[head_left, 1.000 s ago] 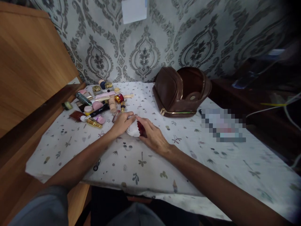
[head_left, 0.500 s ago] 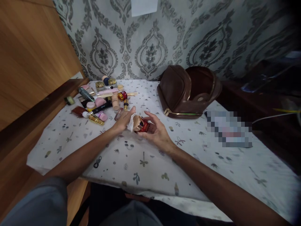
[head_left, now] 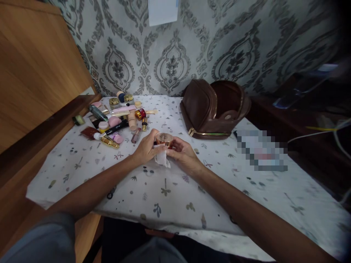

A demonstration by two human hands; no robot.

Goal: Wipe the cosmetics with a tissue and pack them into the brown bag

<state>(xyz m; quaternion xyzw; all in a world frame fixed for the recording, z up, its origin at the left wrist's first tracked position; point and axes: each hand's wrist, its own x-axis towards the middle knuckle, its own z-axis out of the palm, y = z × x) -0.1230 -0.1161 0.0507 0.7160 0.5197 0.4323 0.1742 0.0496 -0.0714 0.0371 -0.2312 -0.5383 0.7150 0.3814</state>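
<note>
Above the middle of the table, a small cosmetic jar [head_left: 164,138] with a shiny copper-gold rim is between my two hands, its round top facing up. My right hand [head_left: 184,152] grips it from the right side; a bit of red shows by those fingers. My left hand [head_left: 146,147] is closed on a crumpled white tissue [head_left: 162,159], pressing it against the jar's left and near side. Part of the tissue hangs below the jar. Just beyond my left hand lies a small pinkish tube [head_left: 136,135].
Makeup items lie in a loose pile at the left, among them a black tube [head_left: 116,128], a gold tube [head_left: 110,141] and a beige bottle [head_left: 132,120]. A brown zip bag [head_left: 199,109] stands unzipped at the back right. A pixelated flat object [head_left: 260,150] lies at the right.
The jar has turned from tilted sideways to upright. The tissue has shifted from its left end to the near side, and my left hand has come closer round it.
</note>
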